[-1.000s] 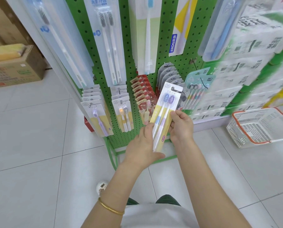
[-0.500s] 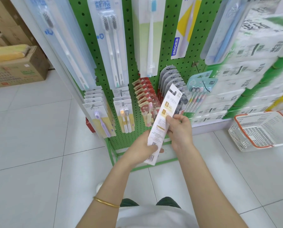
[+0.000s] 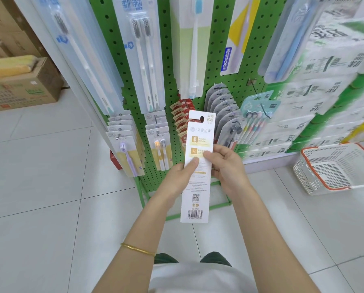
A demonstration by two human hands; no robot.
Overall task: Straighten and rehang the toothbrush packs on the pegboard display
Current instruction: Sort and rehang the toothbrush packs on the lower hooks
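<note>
You hold one toothbrush pack (image 3: 195, 187) upright between both hands, printed back toward you and hang-hole on top. Your left hand (image 3: 180, 176) pinches its left edge, and your right hand (image 3: 229, 168) grips the right. It is off the pegboard (image 3: 168, 60), so rehanging remains. Beyond your hands, the red packs (image 3: 180, 121) and grey packs (image 3: 221, 106) look hung in order.

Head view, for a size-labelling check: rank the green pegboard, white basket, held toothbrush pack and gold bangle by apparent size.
1. green pegboard
2. white basket and held toothbrush pack: roughly alike; pack nearer, unranked
3. gold bangle
</note>
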